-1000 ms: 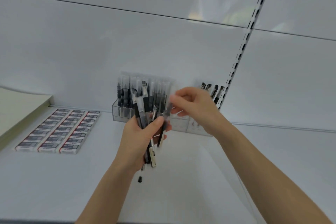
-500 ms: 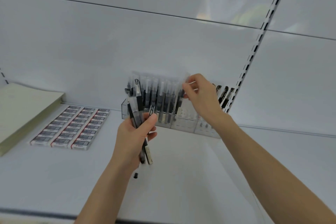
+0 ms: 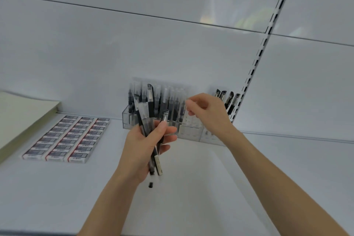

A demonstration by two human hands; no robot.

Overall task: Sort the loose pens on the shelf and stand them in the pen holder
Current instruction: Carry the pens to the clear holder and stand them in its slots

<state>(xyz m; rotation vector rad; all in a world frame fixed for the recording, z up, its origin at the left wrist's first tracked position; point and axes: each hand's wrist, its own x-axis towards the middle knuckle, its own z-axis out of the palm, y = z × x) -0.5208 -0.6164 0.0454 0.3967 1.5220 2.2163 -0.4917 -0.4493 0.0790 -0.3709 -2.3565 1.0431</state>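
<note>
My left hand (image 3: 142, 149) is shut on a bundle of loose pens (image 3: 146, 113), black and clear-barrelled, which fans upward in front of the holder. The clear acrylic pen holder (image 3: 126, 119) stands against the shelf's back wall, with a row of pens (image 3: 173, 105) standing upright in its left and middle slots. My right hand (image 3: 207, 110) hovers at the right end of that row, level with the pen tops, its fingers loosely curled and apart with nothing between them. The holder's lower slots under my right hand look bare.
Rows of boxed erasers (image 3: 67, 137) lie on the white shelf (image 3: 191, 188) to the left, beside a beige stack of paper (image 3: 23, 115). Three or so black pens (image 3: 229, 99) stand in the holder's right end, next to a slotted upright rail (image 3: 254, 67).
My right hand took one pen from the bundle, carried it up to the holder and let go; it now hangs a little lower with nothing in it. The left hand's bundle stays put.
</note>
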